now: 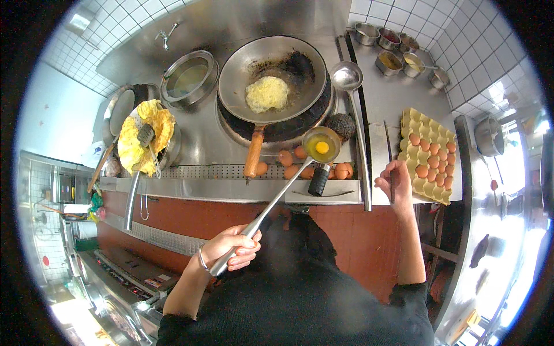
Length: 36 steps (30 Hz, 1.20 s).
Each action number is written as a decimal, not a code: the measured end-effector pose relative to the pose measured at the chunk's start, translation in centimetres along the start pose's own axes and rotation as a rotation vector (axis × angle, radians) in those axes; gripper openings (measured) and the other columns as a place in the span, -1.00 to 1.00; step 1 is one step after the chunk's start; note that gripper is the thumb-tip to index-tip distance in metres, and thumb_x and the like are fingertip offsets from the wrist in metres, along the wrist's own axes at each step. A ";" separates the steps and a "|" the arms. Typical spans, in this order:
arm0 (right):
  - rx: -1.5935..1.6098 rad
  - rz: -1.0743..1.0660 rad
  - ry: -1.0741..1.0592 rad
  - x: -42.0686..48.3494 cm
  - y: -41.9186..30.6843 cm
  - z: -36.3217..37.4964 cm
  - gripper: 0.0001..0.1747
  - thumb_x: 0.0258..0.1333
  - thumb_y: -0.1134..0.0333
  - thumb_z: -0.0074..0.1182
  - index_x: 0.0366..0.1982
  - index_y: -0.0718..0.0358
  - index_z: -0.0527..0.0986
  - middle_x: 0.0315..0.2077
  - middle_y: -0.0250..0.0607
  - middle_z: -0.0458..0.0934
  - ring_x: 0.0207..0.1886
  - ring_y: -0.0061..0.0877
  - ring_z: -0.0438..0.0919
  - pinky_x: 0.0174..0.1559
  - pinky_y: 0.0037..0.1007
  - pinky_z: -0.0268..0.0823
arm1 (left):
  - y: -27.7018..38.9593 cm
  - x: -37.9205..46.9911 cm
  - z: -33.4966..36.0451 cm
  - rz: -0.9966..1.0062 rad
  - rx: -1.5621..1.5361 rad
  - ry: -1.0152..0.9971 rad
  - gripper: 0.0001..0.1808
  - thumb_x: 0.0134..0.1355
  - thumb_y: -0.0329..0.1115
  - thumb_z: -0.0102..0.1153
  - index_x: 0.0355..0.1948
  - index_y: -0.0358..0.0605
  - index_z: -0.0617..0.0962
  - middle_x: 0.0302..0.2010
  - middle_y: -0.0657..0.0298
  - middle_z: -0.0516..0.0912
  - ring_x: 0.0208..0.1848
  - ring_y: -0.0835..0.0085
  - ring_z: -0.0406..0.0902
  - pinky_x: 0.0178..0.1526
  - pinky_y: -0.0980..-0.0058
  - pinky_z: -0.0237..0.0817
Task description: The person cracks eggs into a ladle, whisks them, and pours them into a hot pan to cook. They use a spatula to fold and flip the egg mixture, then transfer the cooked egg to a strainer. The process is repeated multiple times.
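Note:
My left hand (236, 248) grips the handle of a long steel ladle (277, 197). A raw egg, its yolk (321, 147) whole, lies in the ladle's bowl, above the front of the stove. Over at the right, my right hand (397, 184) is around a thin dark stick (388, 142), perhaps chopsticks, beside the egg tray. Its fingers are curled. Beyond the ladle, a steel wok (233, 82) with a wooden handle (254, 153) sits on the burner. A pale yellow round of cooking egg (267, 95) lies inside it.
At left, cooked egg sheets (130, 145) fill a strainer under a slotted spatula (146, 135). Several eggshells (285, 158) line the perforated front ledge. A second ladle (346, 77), a cardboard egg tray (426, 188) and several steel seasoning pots (367, 34) stand right. A water pot (190, 80) is behind.

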State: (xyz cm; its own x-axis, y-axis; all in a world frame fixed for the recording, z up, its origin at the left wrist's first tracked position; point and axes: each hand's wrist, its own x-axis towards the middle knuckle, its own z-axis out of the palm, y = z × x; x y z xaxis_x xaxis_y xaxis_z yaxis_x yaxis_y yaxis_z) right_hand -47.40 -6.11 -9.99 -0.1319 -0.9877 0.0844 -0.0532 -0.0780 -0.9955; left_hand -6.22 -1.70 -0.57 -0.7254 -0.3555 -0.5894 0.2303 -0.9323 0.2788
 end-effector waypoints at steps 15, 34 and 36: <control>0.562 0.413 0.093 -1.6 5.4 3.2 -0.69 0.36 0.17 -0.16 -0.45 0.20 0.34 -0.69 -0.23 0.38 -0.72 -0.49 0.36 -0.71 -0.49 0.18 | -1.3 0.0 0.3 -0.018 0.042 -0.024 -0.87 0.26 -0.44 -0.02 -0.43 -0.10 0.33 -0.70 0.45 0.29 -0.81 0.66 0.25 -0.79 0.66 0.15; 0.632 0.363 0.098 -1.3 6.2 3.0 -0.77 0.27 0.28 -0.13 -0.47 0.23 0.35 -0.66 -0.16 0.44 -0.67 -0.44 0.44 -0.66 -0.41 0.33 | -1.9 0.4 0.2 -0.018 0.026 -0.033 -0.92 0.26 -0.46 -0.04 -0.39 -0.11 0.35 -0.68 0.45 0.29 -0.79 0.65 0.25 -0.78 0.65 0.13; 0.615 0.365 0.069 -1.2 6.1 3.2 -0.77 0.27 0.29 -0.14 -0.47 0.23 0.35 -0.66 -0.17 0.44 -0.67 -0.44 0.44 -0.66 -0.41 0.32 | -1.8 0.4 0.2 -0.022 0.013 -0.032 -0.92 0.27 -0.46 -0.05 -0.38 -0.11 0.35 -0.68 0.45 0.29 -0.79 0.65 0.25 -0.77 0.65 0.13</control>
State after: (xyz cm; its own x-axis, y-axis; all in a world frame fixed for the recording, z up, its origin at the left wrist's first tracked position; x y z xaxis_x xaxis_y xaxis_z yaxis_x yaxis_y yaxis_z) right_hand -44.44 -5.81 -16.26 -0.0986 -0.9560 -0.2763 0.5711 0.1730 -0.8024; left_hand -7.00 -0.09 -1.18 -0.7504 -0.3327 -0.5712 0.2061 -0.9388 0.2761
